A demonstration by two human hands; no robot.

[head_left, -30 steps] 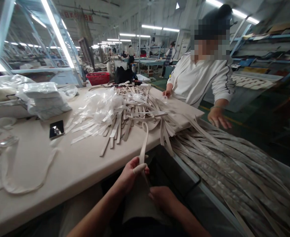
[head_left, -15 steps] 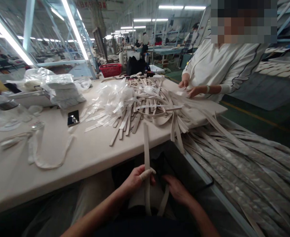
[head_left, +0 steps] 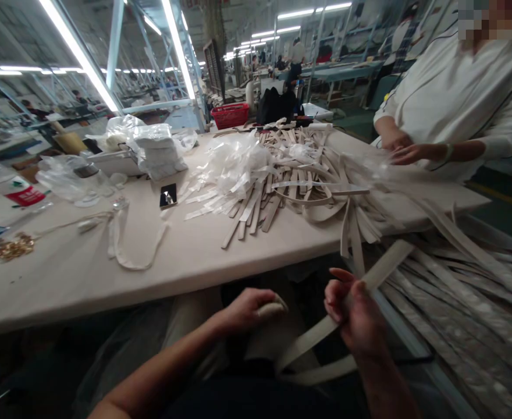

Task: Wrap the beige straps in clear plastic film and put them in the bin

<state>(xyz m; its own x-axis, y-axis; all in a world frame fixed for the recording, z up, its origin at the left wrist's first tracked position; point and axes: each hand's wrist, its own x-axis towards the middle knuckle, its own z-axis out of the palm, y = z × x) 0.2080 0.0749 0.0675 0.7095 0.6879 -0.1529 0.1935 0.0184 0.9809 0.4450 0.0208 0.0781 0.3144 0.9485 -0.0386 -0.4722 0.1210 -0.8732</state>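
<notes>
One strip is gripped in the right hand, with a loop hung below. One phone is laid on the surface, left of one heap of uncountable strips; one red basket is seen farther off. The right hand's fingertips are turned upward; the left hand is curled, its contents impossible to tell.

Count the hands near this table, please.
4: wearer's left hand, in front of the table; right hand, gripping a strip; co-worker's two hands, at upper right. Others may be hidden.
</notes>
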